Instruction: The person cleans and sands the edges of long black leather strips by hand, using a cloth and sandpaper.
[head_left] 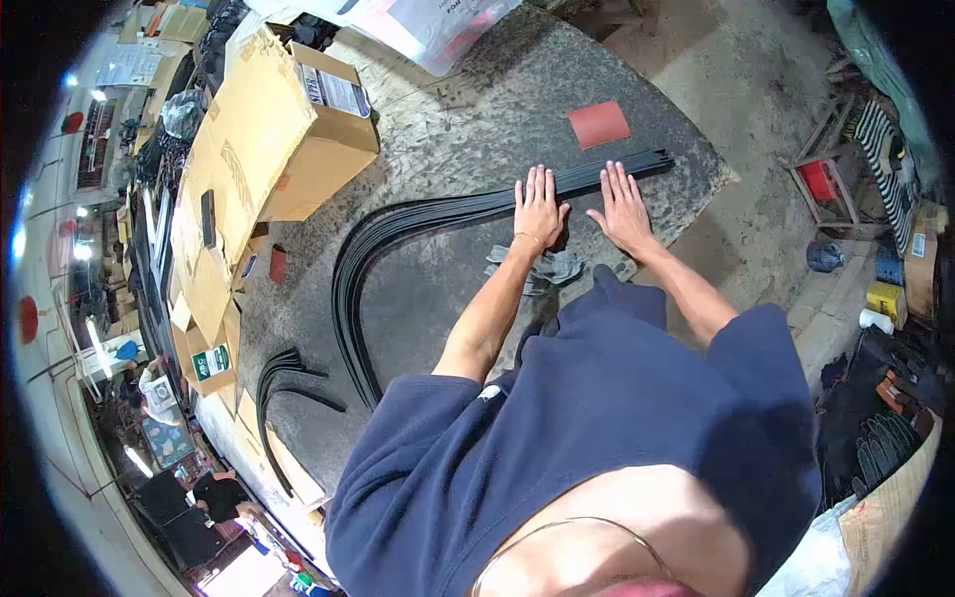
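Note:
A bundle of long black strips point(398, 221) curves across the dark worktable point(448, 129), its straight end lying toward the right corner. My left hand point(539, 211) rests flat on the strips with its fingers stretched out. Farther right, my right hand point(624, 211) lies with fingers extended and thumb apart, its fingertips on the strips near their end. A red rectangular sheet point(599, 124) lies just beyond the strips. Close to my left wrist is a crumpled grey cloth point(557, 269), partly hidden by my forearm.
A large cardboard box point(318, 164) stands at the left of the table, with a smaller bunch of black strips point(288, 368) nearer me. A clear plastic bag point(448, 30) sits at the far edge. On the right, a wooden stool point(826, 179) stands on the floor.

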The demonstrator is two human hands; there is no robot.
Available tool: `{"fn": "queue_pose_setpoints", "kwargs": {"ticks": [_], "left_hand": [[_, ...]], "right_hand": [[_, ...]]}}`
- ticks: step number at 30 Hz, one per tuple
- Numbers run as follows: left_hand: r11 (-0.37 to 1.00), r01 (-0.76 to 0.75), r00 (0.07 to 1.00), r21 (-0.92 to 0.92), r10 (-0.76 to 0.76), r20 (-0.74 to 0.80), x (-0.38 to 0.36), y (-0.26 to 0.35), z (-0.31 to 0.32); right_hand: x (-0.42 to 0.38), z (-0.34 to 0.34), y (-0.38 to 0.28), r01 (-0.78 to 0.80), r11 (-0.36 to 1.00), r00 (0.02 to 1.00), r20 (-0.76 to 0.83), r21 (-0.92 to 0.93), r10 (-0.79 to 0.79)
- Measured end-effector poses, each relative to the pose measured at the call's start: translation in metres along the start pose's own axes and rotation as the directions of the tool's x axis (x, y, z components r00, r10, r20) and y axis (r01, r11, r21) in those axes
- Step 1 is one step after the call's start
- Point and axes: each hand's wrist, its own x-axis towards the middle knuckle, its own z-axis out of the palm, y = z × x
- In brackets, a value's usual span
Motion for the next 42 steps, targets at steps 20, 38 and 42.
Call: {"fn": "queue_pose_setpoints", "kwargs": {"ticks": [20, 38, 42], "left_hand": [[0.984, 0.169, 0.972, -0.062, -0.176, -0.158, -0.055, -0.007, -0.02], [0.365, 0.833, 0.383, -0.415, -0.923, -0.043, -0.192, -0.182, -0.043], [0.106, 0.829, 0.239, -0.549, -0.955, 0.176, -0.169, -0.246, -0.085]], "right_hand": [[0.052, -0.026, 0.017, 0.028, 0.999, 1.0, -0.005, -0.016, -0.028], [0.036, -0.046, -0.037, 0.218, 0.968, 0.976, -0.006, 0.126, -0.219], [0.017, -0.053, -0.097, 0.309, 0.902, 0.936, 0.069, 0.303, -0.344]]}}
